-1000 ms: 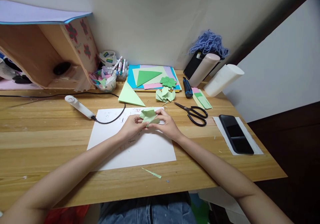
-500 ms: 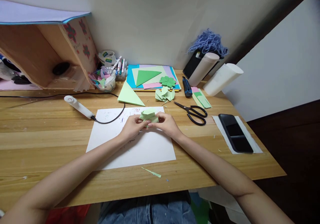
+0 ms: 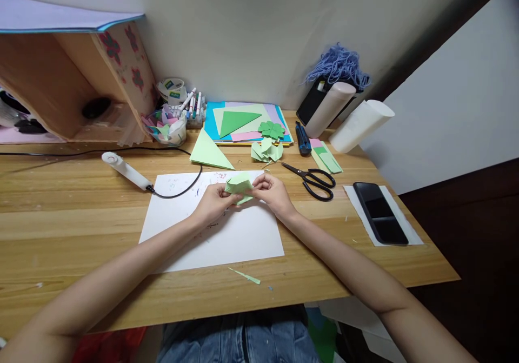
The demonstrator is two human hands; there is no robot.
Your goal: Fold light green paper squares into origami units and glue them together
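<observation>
A light-green folded paper piece is held up between both hands, over a white paper sheet with small ink marks. My left hand pinches its left and lower edge, thumb in front. At the right edge, my right hand grips it between thumb and fingers. Just beyond them lies a light-green paper triangle. Beside that sit light-green folded leaf shapes and a green paper clover. Black-handled scissors lie to the right of my right hand.
A white glue gun with a black cord is at left. Stacked coloured paper, a scrap cup and markers stand along the wall. A blue cutter, white rolls and a phone are on the right.
The paper piece has tilted and its folded top layer stands more open. My right hand has shifted slightly, its fingers now a little raised. The view has moved slightly.
</observation>
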